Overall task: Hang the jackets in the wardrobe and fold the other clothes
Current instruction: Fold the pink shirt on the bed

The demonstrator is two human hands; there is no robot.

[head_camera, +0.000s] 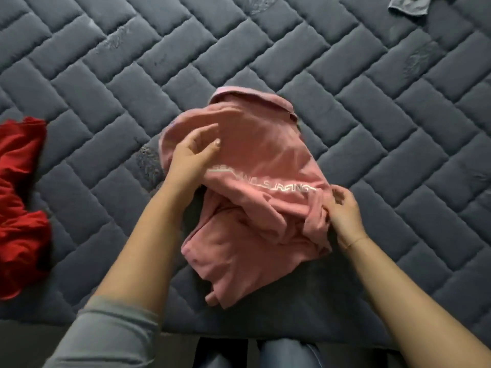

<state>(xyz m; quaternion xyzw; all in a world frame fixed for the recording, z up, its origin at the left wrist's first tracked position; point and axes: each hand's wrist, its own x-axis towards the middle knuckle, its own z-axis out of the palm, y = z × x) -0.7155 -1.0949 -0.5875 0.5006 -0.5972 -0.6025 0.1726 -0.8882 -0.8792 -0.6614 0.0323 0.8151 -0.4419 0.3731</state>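
A red garment (20, 205) lies crumpled at the far left of the quilted grey mattress (398, 128), cut off by the frame edge, so its kind cannot be told. Well to its right, near the middle of the bed, sits the pink garment (255, 208), partly folded and bunched, with a collar or hood edge showing at its far end. The left hand (194, 152) rests on the garment's upper left part, fingers relaxed and fairly straight; the fingertips are blurred and blend into the pink cloth, so the exact contact is hard to make out. A grey sleeve (106, 335) covers that arm near the bottom of the view. White lettering runs across the middle of the pink garment, creased and only partly legible; the end seems to read "SURFING", the start is unclear. The right hand (342, 211) pinches a fold of the pink cloth at its right edge, fingers curled into the fabric. At the top right a grey garment (409, 5) lies on the mattress, mostly out of frame.
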